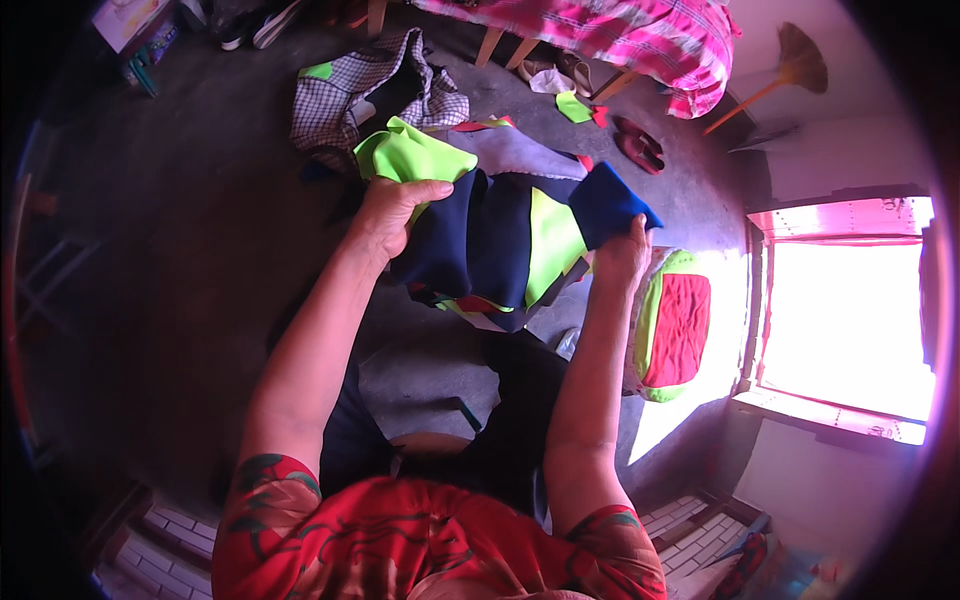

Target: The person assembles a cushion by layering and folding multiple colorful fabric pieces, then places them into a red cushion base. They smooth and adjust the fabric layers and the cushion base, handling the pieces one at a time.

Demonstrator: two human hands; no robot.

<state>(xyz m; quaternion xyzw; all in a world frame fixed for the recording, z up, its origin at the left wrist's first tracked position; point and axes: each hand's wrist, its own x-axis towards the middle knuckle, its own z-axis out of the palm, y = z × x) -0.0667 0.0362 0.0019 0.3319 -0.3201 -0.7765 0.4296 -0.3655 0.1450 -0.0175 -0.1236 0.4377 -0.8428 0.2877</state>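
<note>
My left hand (398,212) is closed on a lime-green piece of fabric (412,155), its thumb lying across the lower edge. My right hand (625,252) grips a royal-blue piece of fabric (606,205) by its near corner, with the piece standing up above the fingers. Between the hands is a heap of cloth with dark navy fabric (490,240) on top. A lime-green panel (553,240) shows on the right side of this heap. Behind it lies greyish-lavender cloth (520,152) with red and lime edges. What lies under the navy layer is hidden.
Checked cloth (330,112) lies on the floor at the far left. A pink plaid cover (640,35) hangs over wooden legs at the back, near dark red shoes (638,146). A broom (790,70) leans by the wall. A red-and-green padded bundle (680,325) sits below the bright window (845,325).
</note>
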